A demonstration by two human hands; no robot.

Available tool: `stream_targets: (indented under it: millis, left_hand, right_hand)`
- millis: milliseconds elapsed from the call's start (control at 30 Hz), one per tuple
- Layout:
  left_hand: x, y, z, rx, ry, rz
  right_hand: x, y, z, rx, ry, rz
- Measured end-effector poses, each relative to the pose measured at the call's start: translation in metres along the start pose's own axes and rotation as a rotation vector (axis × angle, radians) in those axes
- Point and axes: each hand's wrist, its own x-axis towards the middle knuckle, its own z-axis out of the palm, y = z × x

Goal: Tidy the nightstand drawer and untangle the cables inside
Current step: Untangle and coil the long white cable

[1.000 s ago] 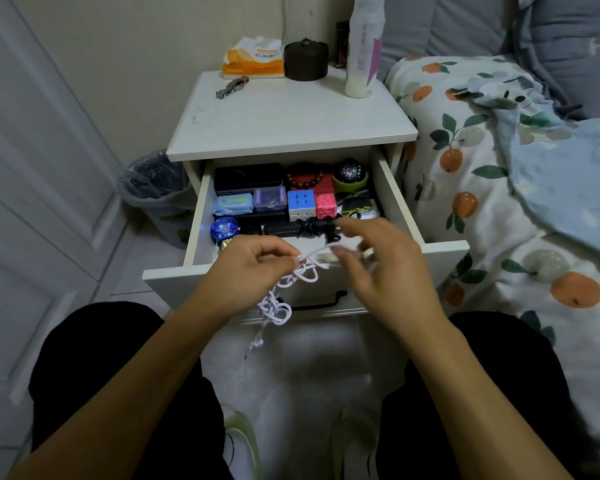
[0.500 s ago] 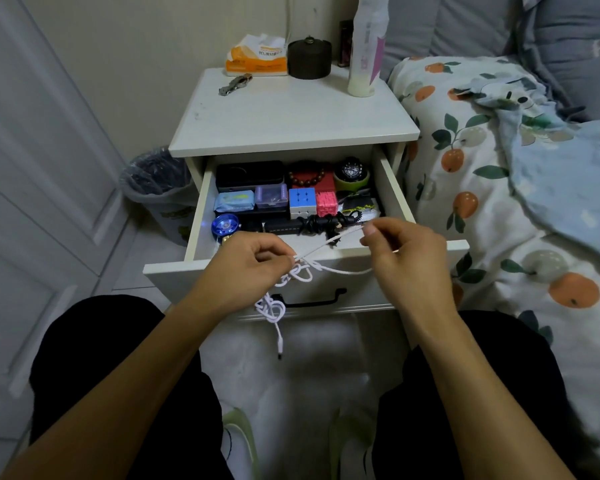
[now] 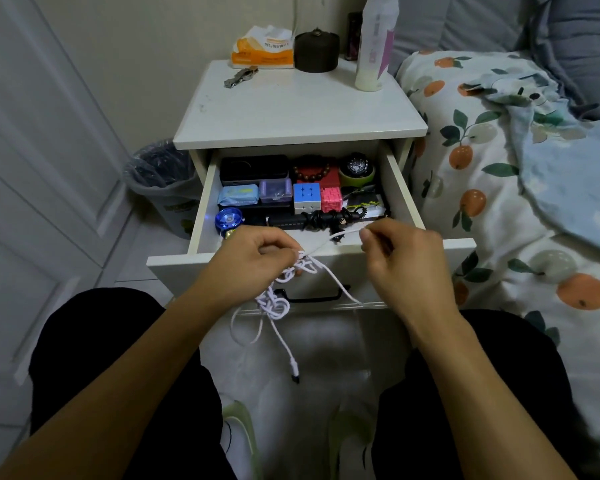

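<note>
The drawer [image 3: 201, 206] stands open, its small boxes and cubes packed in rows; that part appears largely in order. In front of it, the left hand [image 3: 253, 261] pinches the knot of the white cable [image 3: 278, 299], loops and a plug end hanging below. The right hand [image 3: 402, 261] pinches one strand, drawn taut from the knot. A black cable [image 3: 326, 220] lies bundled at the drawer's front. Judgement: untangling is under way, far from finished.

Home bedroom indicated: white nightstand [image 3: 298, 109] set beside a bed with fruit-print duvet [image 3: 499, 188]; tissue pack [image 3: 262, 48] kept on top.
</note>
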Motion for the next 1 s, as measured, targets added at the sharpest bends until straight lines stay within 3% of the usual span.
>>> stream_targets:
  millis: [100,200,300,400,467,600,667,733,867,933,1000]
  left_hand:
    - [-0.001,-0.001,0.008,0.023,-0.016,0.023]
    - [-0.001,0.000,0.008,0.026,0.021,0.066]
    - [0.000,-0.001,0.005,-0.011,0.038,0.055]
    - [0.000,-0.005,0.000,0.121,0.064,0.048]
    - [-0.003,-0.008,-0.003,0.063,0.058,0.030]
    - [-0.007,-0.005,-0.005,-0.136,0.009,0.068]
    - [-0.008,-0.003,-0.006,-0.146,0.023,0.121]
    - [-0.008,-0.003,-0.007,-0.133,0.033,0.161]
    - [-0.011,0.000,-0.008,-0.085,0.013,0.221]
    - [-0.012,0.002,-0.007,-0.057,-0.009,0.234]
    - [-0.012,0.002,-0.005,-0.050,-0.034,0.239]
  right_hand:
    - [-0.006,-0.008,0.010,-0.138,-0.191,-0.187]
    - [-0.009,-0.017,0.018,-0.139,-0.257,-0.323]
    - [-0.004,-0.012,0.015,0.115,-0.207,-0.155]
    - [-0.001,-0.007,-0.002,0.359,-0.060,0.081]
    - [0.001,-0.005,-0.013,0.365,-0.080,0.119]
    - [-0.002,-0.006,-0.016,0.115,-0.577,0.163]
    - [-0.005,-0.007,-0.013,0.003,-0.701,0.122]
    - [-0.006,-0.009,-0.009,0.035,-0.592,0.078]
    - [-0.006,-0.014,-0.004,0.119,-0.188,-0.021]
    - [-0.006,-0.016,-0.002,0.148,-0.136,-0.100]
    - [-0.009,-0.018,-0.002,0.217,-0.184,-0.144]
